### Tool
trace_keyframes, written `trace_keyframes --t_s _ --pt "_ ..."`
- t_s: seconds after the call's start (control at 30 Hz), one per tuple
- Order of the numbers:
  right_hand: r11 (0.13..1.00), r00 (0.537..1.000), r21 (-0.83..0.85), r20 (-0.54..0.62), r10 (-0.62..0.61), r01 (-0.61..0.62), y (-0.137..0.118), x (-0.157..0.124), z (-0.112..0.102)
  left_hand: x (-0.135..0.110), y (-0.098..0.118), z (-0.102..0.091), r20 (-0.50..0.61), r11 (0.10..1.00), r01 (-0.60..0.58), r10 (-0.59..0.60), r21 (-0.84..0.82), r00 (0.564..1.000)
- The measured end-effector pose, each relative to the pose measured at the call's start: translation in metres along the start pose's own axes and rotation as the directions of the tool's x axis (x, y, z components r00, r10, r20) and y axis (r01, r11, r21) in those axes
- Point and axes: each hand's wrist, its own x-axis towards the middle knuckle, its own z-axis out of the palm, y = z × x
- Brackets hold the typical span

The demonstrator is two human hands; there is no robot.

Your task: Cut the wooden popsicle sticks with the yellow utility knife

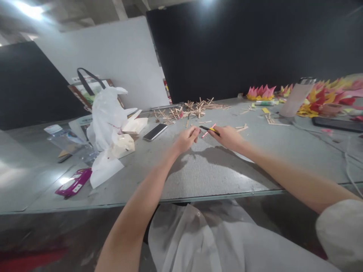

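My left hand (187, 139) is closed in a pinch above the grey table, its fingertips pressed together. Whatever sits between them is too small to make out. Close by on the right, my right hand (230, 138) grips a slim black-and-yellow tool (212, 130), whose dark narrow end points left toward my left fingertips. Its exact kind is unclear. A red-and-white thin stick (204, 135) crosses beneath the tool between both hands. Just beyond them lies a pile of wooden sticks (198, 109), some joined into crosses. A few loose flat sticks (242, 127) rest past my right hand.
Left stand a white plastic bag (106, 109), a phone (155, 132) and a purple packet (74, 183). To the right are a bottle (296, 99), pink and yellow paper flowers (261, 92), a dark phone-like slab (337, 124) and a white cable (346, 160). Dark panels (241, 49) rise behind.
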Motion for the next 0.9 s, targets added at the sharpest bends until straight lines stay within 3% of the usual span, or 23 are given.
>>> trace_keyframes --t_s 0.2,0.27,0.4,0.53,0.7,0.9 --pt "1.0 0.999 0.0 -0.017 0.027 -0.027 -0.001 0.002 0.004 -0.001 0.006 0.0 -0.147 0.964 0.052 -0.013 0.261 0.989" --pt "0.998 0.998 0.017 -0.017 0.057 -0.056 0.0 0.002 0.003 0.0 0.003 -0.001 -0.15 0.95 0.096 -0.052 0.298 0.987" --pt "0.99 0.993 0.086 -0.009 0.116 -0.114 0.003 0.003 0.003 0.005 -0.013 0.002 -0.018 0.932 0.149 -0.151 0.33 0.988" --pt "0.978 0.987 0.142 -0.025 0.157 -0.152 0.008 0.005 0.008 0.008 -0.026 0.005 0.154 0.941 0.023 -0.079 0.339 0.985" --pt "0.97 0.988 0.206 -0.056 0.143 -0.129 0.014 0.006 0.015 0.008 -0.025 0.002 0.344 0.96 -0.016 -0.084 0.28 0.935" --pt "0.936 0.978 0.339 -0.139 0.153 -0.098 0.014 0.005 0.021 0.003 -0.007 0.012 0.345 0.88 -0.032 -0.153 0.475 0.926"
